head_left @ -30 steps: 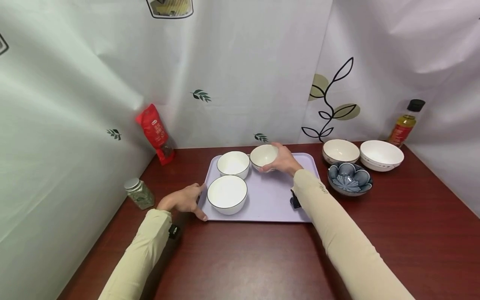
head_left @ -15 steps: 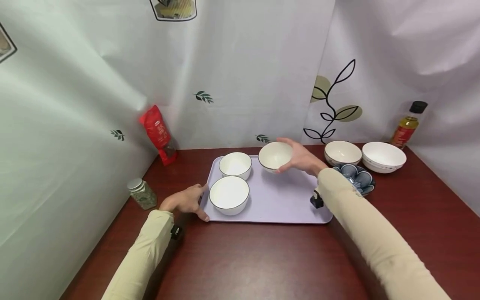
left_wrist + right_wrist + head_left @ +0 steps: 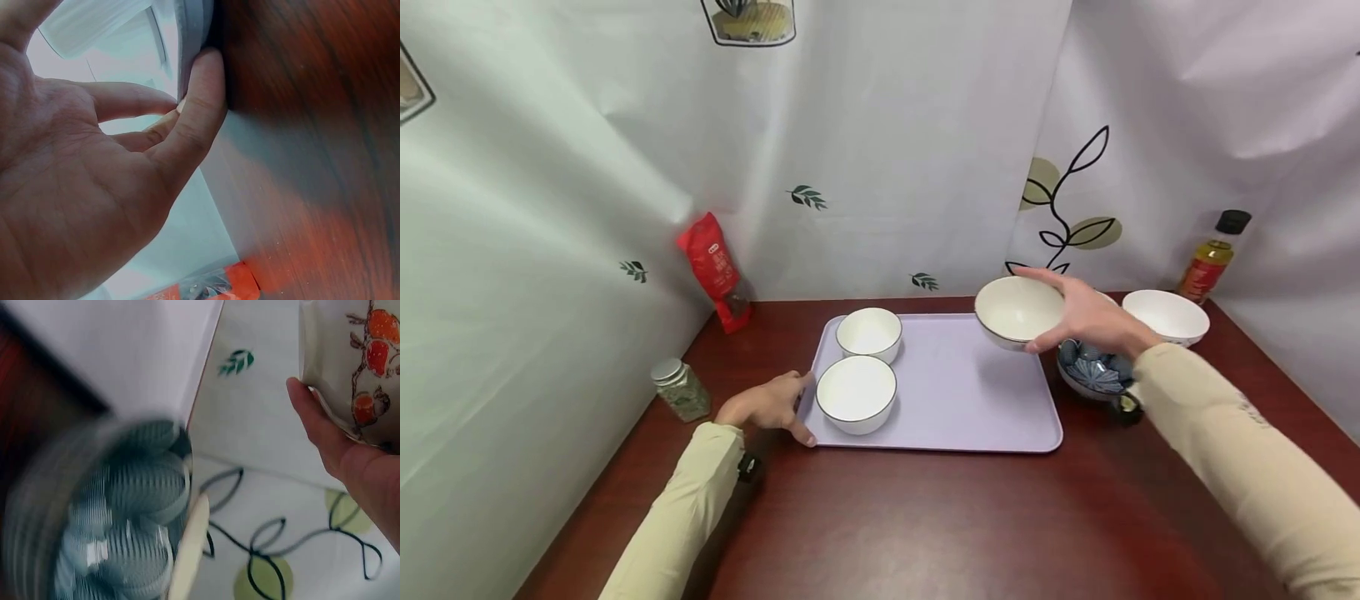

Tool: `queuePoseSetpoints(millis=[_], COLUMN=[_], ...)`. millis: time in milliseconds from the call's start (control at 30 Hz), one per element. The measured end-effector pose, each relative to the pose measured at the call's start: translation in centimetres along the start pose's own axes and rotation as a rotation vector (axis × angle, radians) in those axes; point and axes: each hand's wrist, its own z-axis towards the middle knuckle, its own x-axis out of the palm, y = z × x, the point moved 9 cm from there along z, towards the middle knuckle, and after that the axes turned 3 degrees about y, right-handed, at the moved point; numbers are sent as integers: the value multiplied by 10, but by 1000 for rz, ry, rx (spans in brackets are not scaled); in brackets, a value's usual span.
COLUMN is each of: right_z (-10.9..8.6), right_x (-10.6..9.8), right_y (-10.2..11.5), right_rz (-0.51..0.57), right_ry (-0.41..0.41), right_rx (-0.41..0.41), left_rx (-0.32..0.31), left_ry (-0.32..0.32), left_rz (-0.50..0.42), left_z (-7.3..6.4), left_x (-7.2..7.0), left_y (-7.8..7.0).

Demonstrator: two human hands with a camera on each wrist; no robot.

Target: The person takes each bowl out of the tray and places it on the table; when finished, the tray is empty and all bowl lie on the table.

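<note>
A cream bowl (image 3: 1009, 307) with a thin dark rim hangs above the right end of the lilac tray (image 3: 970, 400). My right hand (image 3: 1078, 315) grips it by its right side, thumb and fingers spread along the wall. The right wrist view reveals red-orange fruit painted on the outside of this bowl (image 3: 369, 369). At the tray's left edge, my left hand (image 3: 769, 406) holds the rim; in the left wrist view its fingertips meet the tray edge (image 3: 190, 37). Two white bowls stand on the tray's left end, a front one (image 3: 855, 393) and a rear one (image 3: 869, 332).
Right of the tray sit a blue patterned bowl (image 3: 1088, 373), a white bowl (image 3: 1165, 315) and another bowl mostly hidden behind my right hand. An oil bottle (image 3: 1210, 258) is in the back right corner. At left are a red packet (image 3: 715, 271) and a glass jar (image 3: 681, 390).
My right hand has lifted the cream bowl off the tray beside the rear white bowl and carried it rightward. My left hand has stayed at the tray's edge.
</note>
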Motion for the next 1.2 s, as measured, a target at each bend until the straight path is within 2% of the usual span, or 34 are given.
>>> queuePoseSetpoints(millis=[100,200,400,600,867,1000,1200], right_z=[-19,-35,-69,-96,-121,-133,-144], right_x=[-16,-32,-62,-83,-97,-103,-103], right_y=[-7,-19,-57,-91,-118,-132,-155], right_rz=[-60,-69,-53,-49,-102,-140,-204], right_ry=[-29,-63,-143,-203,-244,-263,-273], right_rx=[-13,-16,8,51,67,101,122], left_rx=[18,16,-6,-25,-33,-40,-56], left_ry=[-2,-6,1,8,23,22,29], left_rz=[21,26,23,-3,-6,-10,-11], left_z=[-1,-3,-2,1,2,2,2], left_x=[0,-1,-1,0,2,0,1], left_y=[-1,0,1,3,4,4,6])
